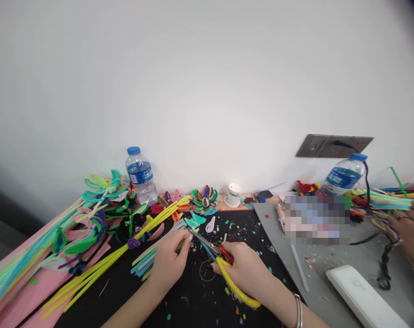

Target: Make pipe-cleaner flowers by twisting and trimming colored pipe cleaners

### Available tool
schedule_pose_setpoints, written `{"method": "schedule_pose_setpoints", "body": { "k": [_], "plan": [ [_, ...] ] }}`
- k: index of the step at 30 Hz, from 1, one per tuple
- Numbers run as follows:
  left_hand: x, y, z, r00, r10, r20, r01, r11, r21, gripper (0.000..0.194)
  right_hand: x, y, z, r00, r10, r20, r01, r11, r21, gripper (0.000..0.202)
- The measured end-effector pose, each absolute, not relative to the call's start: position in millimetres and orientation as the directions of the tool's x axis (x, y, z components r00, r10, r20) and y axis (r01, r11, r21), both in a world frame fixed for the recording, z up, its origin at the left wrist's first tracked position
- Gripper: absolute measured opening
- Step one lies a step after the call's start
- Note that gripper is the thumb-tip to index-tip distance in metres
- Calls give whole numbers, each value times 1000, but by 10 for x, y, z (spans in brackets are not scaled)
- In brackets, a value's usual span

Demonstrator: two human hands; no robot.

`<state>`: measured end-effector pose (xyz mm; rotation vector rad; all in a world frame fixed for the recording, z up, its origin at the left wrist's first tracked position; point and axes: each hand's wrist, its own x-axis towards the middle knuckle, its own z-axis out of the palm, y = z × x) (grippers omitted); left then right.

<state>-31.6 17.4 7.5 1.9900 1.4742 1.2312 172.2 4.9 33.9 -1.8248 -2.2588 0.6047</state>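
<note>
My right hand [243,264] is closed around scissors [207,243] with a large yellow loop handle and a red part by the pivot. Their metal blades point up and left toward my left hand [173,253]. The fingers of that hand are pinched together at the blade tips; what they hold is too small to make out. Under and beside my left hand lies a bundle of pastel pipe cleaners [143,264]. Just beyond the blades rest a lilac pipe-cleaner loop [210,225] and teal looped pieces [195,220].
Pipe-cleaner flowers [205,197] and yellow stems [114,259] spread leftward over pink paper [25,296]. Water bottles [140,177] and a paper cup [232,195] stand by the wall. Scraps dot the black mat [193,310]. At right are a white power bank-like block [364,296] and another person's hand [410,232].
</note>
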Motion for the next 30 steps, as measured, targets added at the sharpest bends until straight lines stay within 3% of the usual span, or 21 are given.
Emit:
{"method": "schedule_pose_setpoints", "body": {
  "k": [4, 9, 13, 25, 30],
  "plan": [
    [-324, 184, 97, 56, 897, 438, 566, -390, 726, 21, 1707, 51, 333, -225, 972, -69, 899, 180, -400, 34],
    [-319, 188, 130, 3, 967, 253, 361, -237, 902, 25, 1699, 88, 328, -240, 971, -9, 894, 218, -392, 36],
    [-305, 181, 118, -10, 982, 189, 248, -180, 952, 24, 1698, 77, 313, -266, 964, -6, 870, 237, -431, 36],
    [-234, 184, 50, 65, 998, 7, -121, 1, 993, 26, 1703, 109, 259, -255, 965, 60, 868, 255, -426, 36],
    [-218, 180, 102, 79, 997, -27, -191, 42, 981, 27, 1713, 111, 272, -261, 963, 70, 868, 265, -420, 39]
  ]
}}
